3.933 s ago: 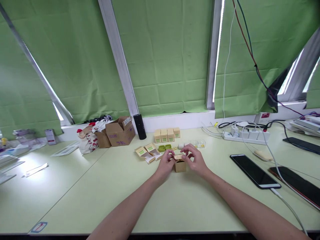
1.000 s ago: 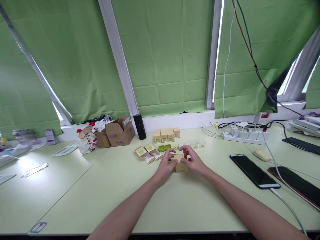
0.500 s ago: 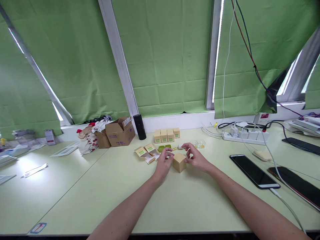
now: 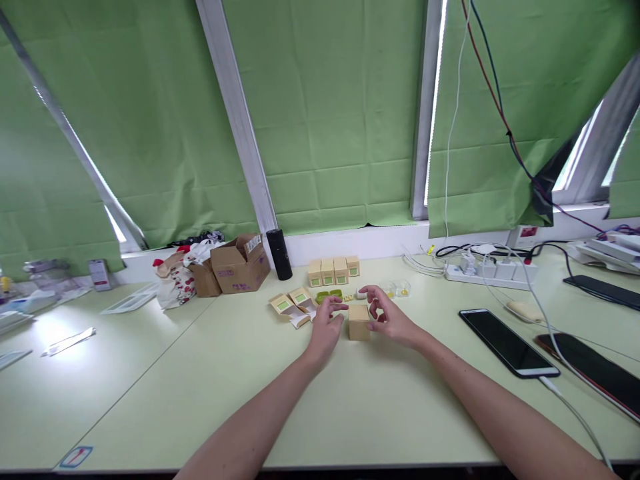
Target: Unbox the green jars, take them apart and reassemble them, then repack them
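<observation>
A small closed tan cardboard box [image 4: 359, 323] stands upright on the pale green table [image 4: 350, 400], between my two hands. My left hand [image 4: 326, 325] hovers just left of it with fingers loosely curled and apart, holding nothing. On the box's right, my right hand [image 4: 387, 313] has its fingers spread and arched, thumb close to the box side. Behind them lie two green trays [image 4: 329, 295] and some unfolded box blanks [image 4: 294, 305]. A row of finished tan boxes [image 4: 333, 270] stands further back.
Brown cartons [image 4: 240, 263] and a bag sit at the back left beside a black cylinder [image 4: 279, 253]. A power strip [image 4: 493, 272] with cables lies at the back right. Phones [image 4: 509, 342] lie on the right. Small clear cups [image 4: 396, 289] stand behind my right hand.
The box's top flap has been shut. Both hands, which gripped the box a second ago, have come off it and opened; the box now stands squarely on the table.
</observation>
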### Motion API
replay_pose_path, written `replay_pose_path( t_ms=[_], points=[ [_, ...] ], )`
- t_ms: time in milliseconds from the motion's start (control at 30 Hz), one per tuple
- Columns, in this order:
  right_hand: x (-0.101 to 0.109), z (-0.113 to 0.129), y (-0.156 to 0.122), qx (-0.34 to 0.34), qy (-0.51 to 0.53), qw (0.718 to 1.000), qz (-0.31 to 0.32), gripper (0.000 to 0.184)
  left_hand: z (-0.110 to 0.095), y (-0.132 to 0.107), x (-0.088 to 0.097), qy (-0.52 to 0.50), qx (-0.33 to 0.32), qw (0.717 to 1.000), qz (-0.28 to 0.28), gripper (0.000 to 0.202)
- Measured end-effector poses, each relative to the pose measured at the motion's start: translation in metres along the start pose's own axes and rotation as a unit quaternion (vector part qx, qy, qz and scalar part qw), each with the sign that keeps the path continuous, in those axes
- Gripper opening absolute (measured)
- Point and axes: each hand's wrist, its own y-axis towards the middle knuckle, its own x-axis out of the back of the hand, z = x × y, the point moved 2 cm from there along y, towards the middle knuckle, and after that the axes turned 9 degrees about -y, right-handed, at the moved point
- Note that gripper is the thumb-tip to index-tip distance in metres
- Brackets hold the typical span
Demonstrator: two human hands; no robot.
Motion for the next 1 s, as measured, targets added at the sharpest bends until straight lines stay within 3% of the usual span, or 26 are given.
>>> replay_pose_path(
  t_ms=[400,600,800,1000],
  points=[
    [0.002,-0.020,0.007,-0.020,-0.061,0.996,-0.056,0.054,0.001,0.000,0.001,0.055,0.000,0.998,-0.009,0.035],
    [-0.002,-0.040,0.010,-0.047,-0.163,0.981,-0.091,0.039,-0.001,0.000,0.001,0.057,0.003,0.998,-0.020,0.027],
    [-0.004,-0.047,0.010,-0.093,-0.248,0.963,-0.057,0.033,-0.004,-0.001,0.002,0.079,-0.002,0.996,-0.030,0.020],
    [-0.005,-0.042,0.008,-0.069,-0.287,0.955,-0.018,0.026,0.002,0.000,0.007,0.183,0.001,0.983,-0.007,0.019]
  ],
)
